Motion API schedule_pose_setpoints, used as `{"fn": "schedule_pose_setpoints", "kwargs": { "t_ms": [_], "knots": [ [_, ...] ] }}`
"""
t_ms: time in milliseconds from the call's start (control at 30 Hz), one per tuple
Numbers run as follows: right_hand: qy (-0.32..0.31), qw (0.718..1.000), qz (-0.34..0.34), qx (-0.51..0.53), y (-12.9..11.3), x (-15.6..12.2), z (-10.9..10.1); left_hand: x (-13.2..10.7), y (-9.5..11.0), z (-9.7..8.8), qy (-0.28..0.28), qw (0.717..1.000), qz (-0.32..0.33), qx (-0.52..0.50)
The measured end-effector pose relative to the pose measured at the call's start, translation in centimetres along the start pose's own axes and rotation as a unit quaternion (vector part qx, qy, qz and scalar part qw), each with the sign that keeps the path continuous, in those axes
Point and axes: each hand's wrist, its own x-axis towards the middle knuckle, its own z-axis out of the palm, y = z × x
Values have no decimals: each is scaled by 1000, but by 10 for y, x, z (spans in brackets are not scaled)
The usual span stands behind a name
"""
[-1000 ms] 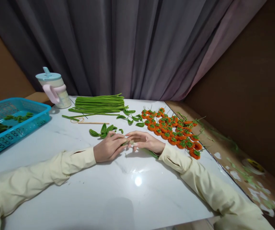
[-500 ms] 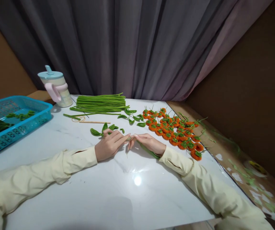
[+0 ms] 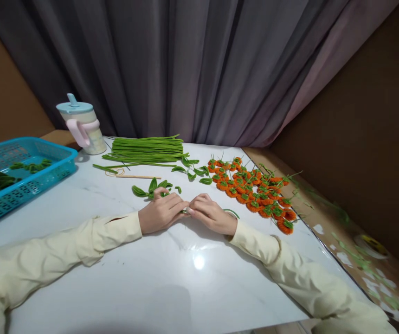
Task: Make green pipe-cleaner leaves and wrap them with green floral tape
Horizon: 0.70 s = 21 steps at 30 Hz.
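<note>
Over the middle of the white table, my left hand [image 3: 161, 213] and my right hand [image 3: 214, 215] meet at the fingertips, both pinched closed. Between them is a green pipe cleaner [image 3: 232, 212], mostly covered by my fingers; a curved length of it shows behind my right wrist. A tiny bit of green peeks out at the fingertips. Just beyond my left hand lie folded green pipe-cleaner leaves [image 3: 153, 185], and more leaves [image 3: 191, 170] rest farther back.
Orange pipe-cleaner pieces with green tops [image 3: 243, 185] cover the right side. Straight green pipe cleaners [image 3: 147, 149] lie stacked at the back, near a thin wooden stick [image 3: 138, 176]. A lidded tumbler [image 3: 93, 139] and a blue basket [image 3: 56, 169] stand at the left.
My right hand has rolled over, its back now facing up and its fingers curled closer against my left fingertips. The green strand below its wrist now shows behind it. My left hand has barely moved.
</note>
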Motion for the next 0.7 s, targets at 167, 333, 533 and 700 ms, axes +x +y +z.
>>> {"fn": "schedule_pose_setpoints", "kwargs": {
  "t_ms": [167, 333, 533, 700],
  "knots": [
    [1, 1000, 22, 4, 1, -1, 0, 1, 0, -1, 43, 999, -16, 0],
    [36, 995, -45, -79, 0, -2, 4, 0, 0, 0, 58, 998, 20, -10],
    [75, 965, -107, -226, -5, -4, 14, -2, 1, -1, 39, 997, 43, -41],
    [100, 958, -113, -245, -14, -2, -3, 1, 3, -7, 45, 997, -46, -39]
  ]
}}
